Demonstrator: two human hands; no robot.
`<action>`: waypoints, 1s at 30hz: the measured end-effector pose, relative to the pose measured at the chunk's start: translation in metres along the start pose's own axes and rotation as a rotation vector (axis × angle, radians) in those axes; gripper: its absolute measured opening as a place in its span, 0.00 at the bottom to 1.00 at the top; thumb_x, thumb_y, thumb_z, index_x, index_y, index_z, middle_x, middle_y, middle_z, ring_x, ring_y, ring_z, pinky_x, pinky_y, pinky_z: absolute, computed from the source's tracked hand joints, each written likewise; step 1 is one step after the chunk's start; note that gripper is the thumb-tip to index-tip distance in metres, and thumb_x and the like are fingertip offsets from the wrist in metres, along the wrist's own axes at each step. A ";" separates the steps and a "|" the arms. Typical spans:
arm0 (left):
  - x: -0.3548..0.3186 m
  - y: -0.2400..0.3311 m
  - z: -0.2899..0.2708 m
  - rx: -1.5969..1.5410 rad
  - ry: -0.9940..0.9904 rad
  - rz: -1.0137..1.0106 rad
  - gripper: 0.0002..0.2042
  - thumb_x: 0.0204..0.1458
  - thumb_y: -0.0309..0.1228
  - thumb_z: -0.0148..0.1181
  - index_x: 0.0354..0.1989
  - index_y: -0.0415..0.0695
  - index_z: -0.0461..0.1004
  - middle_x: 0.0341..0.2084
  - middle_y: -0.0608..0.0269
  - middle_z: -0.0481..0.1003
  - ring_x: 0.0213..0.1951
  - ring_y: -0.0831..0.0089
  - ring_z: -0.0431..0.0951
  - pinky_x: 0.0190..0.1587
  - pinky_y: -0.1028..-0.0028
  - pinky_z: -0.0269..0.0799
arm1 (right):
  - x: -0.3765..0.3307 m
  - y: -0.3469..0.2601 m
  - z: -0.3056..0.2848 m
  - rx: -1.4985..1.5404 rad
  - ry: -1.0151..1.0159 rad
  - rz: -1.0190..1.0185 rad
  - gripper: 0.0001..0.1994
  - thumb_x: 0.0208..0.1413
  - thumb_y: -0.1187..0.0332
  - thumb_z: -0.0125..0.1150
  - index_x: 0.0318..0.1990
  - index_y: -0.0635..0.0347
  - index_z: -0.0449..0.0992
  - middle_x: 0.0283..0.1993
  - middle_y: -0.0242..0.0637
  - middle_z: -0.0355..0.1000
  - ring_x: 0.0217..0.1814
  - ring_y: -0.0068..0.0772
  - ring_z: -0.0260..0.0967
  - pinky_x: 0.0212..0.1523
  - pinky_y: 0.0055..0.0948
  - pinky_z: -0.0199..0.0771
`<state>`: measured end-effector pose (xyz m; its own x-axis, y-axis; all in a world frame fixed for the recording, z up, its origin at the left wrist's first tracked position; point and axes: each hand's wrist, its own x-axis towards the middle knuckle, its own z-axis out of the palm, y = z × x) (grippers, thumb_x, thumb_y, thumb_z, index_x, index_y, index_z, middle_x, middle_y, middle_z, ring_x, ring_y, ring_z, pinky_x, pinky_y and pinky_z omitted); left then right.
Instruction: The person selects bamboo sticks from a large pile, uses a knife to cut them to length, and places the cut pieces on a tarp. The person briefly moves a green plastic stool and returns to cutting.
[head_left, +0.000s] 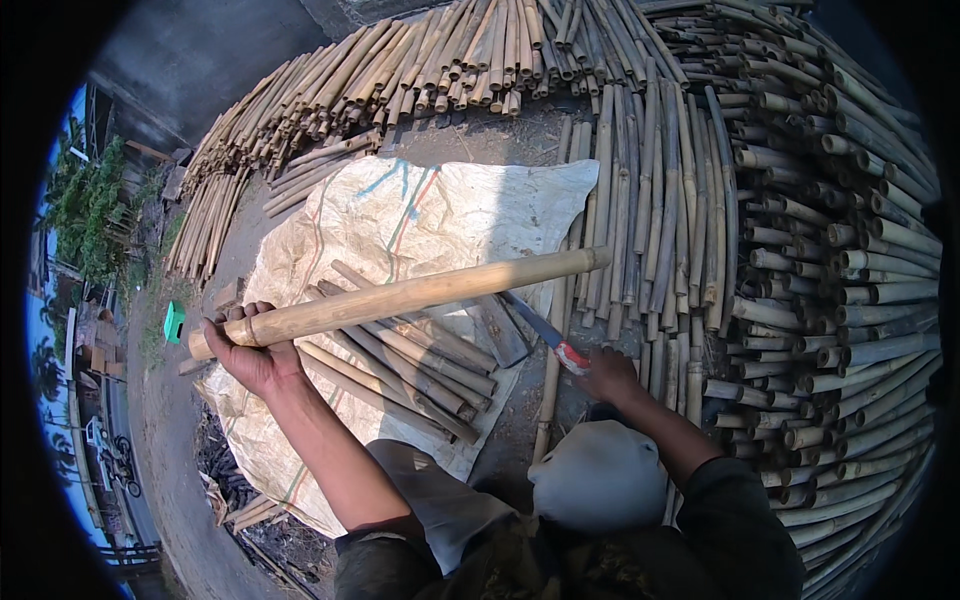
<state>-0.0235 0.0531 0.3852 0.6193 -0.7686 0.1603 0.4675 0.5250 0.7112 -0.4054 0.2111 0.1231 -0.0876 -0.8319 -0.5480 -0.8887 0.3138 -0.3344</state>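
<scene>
A thick pale bamboo pole [420, 293] is raised across the middle of the view, slanting up to the right. My left hand [254, 352] grips it near its left end, with the fingers wrapped around it. In my right hand [606, 377] is a knife [570, 355] with a red and white handle, its blade pointing up and left toward the pole. The blade's tip comes close to a flat piece of wood [497, 332]. Beneath the raised pole, several cut bamboo pieces [405, 375] lie side by side on a pale woven sheet [350, 225].
Tall stacks of bamboo poles [880, 270] line the right side, and another long pile [400, 70] runs along the back by a grey wall [200, 60]. More poles [650, 200] lie right of the sheet. A green plastic stool [174, 321] and a parked motorbike [118, 465] are at left.
</scene>
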 end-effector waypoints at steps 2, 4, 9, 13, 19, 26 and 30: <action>0.007 0.025 -0.016 0.080 0.091 0.112 0.15 0.61 0.45 0.62 0.36 0.48 0.68 0.27 0.64 0.68 0.31 0.70 0.69 0.37 0.67 0.71 | 0.007 0.008 0.037 -0.080 0.000 -0.037 0.27 0.53 0.54 0.71 0.53 0.64 0.74 0.50 0.49 0.75 0.59 0.51 0.73 0.58 0.46 0.74; 0.010 0.045 -0.028 0.140 0.132 0.148 0.15 0.61 0.45 0.63 0.36 0.49 0.67 0.28 0.65 0.67 0.31 0.70 0.68 0.37 0.68 0.71 | 0.022 0.012 0.063 -0.157 0.166 -0.171 0.28 0.51 0.53 0.72 0.53 0.64 0.74 0.50 0.49 0.75 0.57 0.52 0.74 0.57 0.46 0.74; 0.013 0.062 -0.057 0.240 0.177 0.218 0.16 0.60 0.46 0.66 0.37 0.49 0.68 0.27 0.64 0.67 0.31 0.68 0.70 0.38 0.68 0.72 | 0.037 0.012 0.072 0.319 0.078 -0.014 0.24 0.53 0.57 0.67 0.50 0.66 0.74 0.45 0.57 0.76 0.50 0.58 0.76 0.51 0.49 0.75; 0.007 0.065 -0.073 0.328 0.205 0.211 0.18 0.59 0.47 0.66 0.41 0.46 0.68 0.32 0.61 0.68 0.34 0.67 0.71 0.40 0.65 0.73 | 0.016 0.007 0.061 0.599 0.212 0.001 0.19 0.57 0.58 0.64 0.46 0.66 0.75 0.35 0.57 0.77 0.39 0.60 0.77 0.40 0.49 0.75; -0.016 0.077 -0.071 0.386 0.210 0.182 0.27 0.59 0.50 0.64 0.54 0.43 0.63 0.40 0.55 0.67 0.40 0.59 0.73 0.50 0.55 0.73 | 0.012 -0.024 0.060 0.730 0.231 -0.196 0.17 0.58 0.60 0.61 0.45 0.64 0.73 0.38 0.58 0.77 0.43 0.65 0.76 0.43 0.53 0.75; -0.021 0.084 -0.082 0.453 0.162 0.162 0.24 0.60 0.50 0.64 0.49 0.44 0.64 0.36 0.58 0.70 0.39 0.64 0.74 0.48 0.61 0.75 | 0.040 -0.075 0.077 0.531 0.136 -0.542 0.13 0.60 0.63 0.60 0.45 0.63 0.73 0.35 0.55 0.77 0.40 0.64 0.76 0.41 0.54 0.76; -0.023 0.084 -0.089 0.479 0.220 0.205 0.24 0.60 0.52 0.63 0.45 0.44 0.63 0.32 0.59 0.69 0.35 0.67 0.72 0.44 0.65 0.76 | 0.065 -0.064 0.086 0.539 0.204 -0.131 0.13 0.59 0.64 0.60 0.44 0.64 0.73 0.35 0.56 0.77 0.40 0.63 0.77 0.41 0.55 0.76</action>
<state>0.0576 0.1479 0.3801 0.8082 -0.5470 0.2180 0.0168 0.3916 0.9200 -0.3159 0.1762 0.0425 -0.1252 -0.9338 -0.3352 -0.5484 0.3467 -0.7610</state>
